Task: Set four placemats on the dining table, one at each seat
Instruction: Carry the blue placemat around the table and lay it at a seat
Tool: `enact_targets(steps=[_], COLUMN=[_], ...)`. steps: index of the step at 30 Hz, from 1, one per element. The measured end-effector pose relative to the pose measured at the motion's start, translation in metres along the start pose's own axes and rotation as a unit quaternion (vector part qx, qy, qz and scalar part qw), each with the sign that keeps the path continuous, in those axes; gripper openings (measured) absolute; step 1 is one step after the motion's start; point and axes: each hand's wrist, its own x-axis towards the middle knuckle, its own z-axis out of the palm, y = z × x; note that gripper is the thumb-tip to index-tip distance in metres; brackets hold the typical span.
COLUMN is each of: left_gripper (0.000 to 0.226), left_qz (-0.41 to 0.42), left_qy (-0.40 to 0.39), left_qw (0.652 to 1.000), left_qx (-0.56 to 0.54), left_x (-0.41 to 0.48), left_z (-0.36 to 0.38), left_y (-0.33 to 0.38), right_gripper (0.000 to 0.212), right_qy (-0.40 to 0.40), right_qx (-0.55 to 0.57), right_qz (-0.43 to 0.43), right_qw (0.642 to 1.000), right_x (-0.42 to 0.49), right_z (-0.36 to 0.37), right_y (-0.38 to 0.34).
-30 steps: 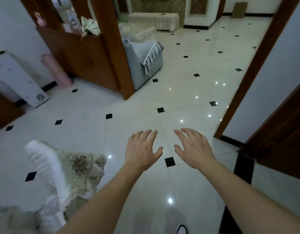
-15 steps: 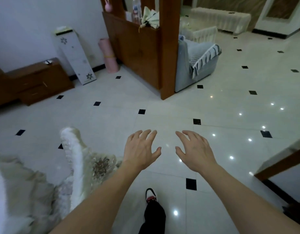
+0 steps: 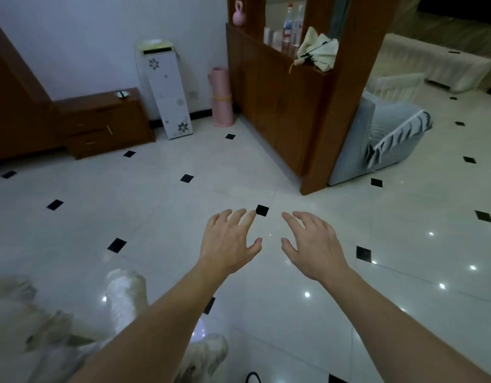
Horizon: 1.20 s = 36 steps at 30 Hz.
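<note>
Your left hand and your right hand are both bare, and so are your arms. The left forearm runs uncovered from the wrist down to the bottom edge of the view, and the right forearm does the same toward the lower right corner. You see the backs of both hands, with the knuckles faintly ridged in the dim light. The nails are cut short, which shows most plainly on the left thumb. At the bottom edge, between your arms, there is a thin dark curved outline. It may be the toe of your shoe, but too little of it shows to tell.
</note>
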Motion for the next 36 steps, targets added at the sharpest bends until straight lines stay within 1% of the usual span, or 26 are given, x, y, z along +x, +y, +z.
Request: enact_targets(steps=[11, 15, 22, 25, 30, 36], left_gripper=[0.064, 0.066, 0.067, 0.066, 0.066, 0.066], left_qz=[-0.085, -0.11, -0.168, -0.202, -0.272, -0.365], left_qy=[-0.01, -0.029, -0.055, -0.067, -0.041, -0.027], left_qw=[0.996, 0.994, 0.984, 0.976, 0.96, 0.928], left_qx=[-0.008, -0.004, 0.027, 0.035, 0.052, 0.067], left_x=[0.102, 0.145, 0.244, 0.281, 0.314, 0.306], left_z=[0.029, 0.046, 0.067, 0.069, 0.067, 0.062], left_y=[-0.091, -0.118, -0.174, -0.201, -0.242, -0.293], right_gripper=[0.055, 0.056, 0.054, 0.054, 0.054, 0.053], right_qy=[-0.028, -0.039, -0.043, -0.05, -0.057, -0.07], right_qx=[0.024, 0.039, 0.038, 0.056, 0.085, 0.11], right_qz=[-0.067, -0.094, -0.162, -0.193, -0.261, -0.347], right_qw=[0.997, 0.994, 0.985, 0.978, 0.96, 0.929], right_x=[0.161, 0.223, 0.363, 0.422, 0.498, 0.546], right_z=[0.05, 0.074, 0.106, 0.113, 0.128, 0.151], right_y=[-0.027, -0.027, -0.022, -0.028, -0.061, -0.131])
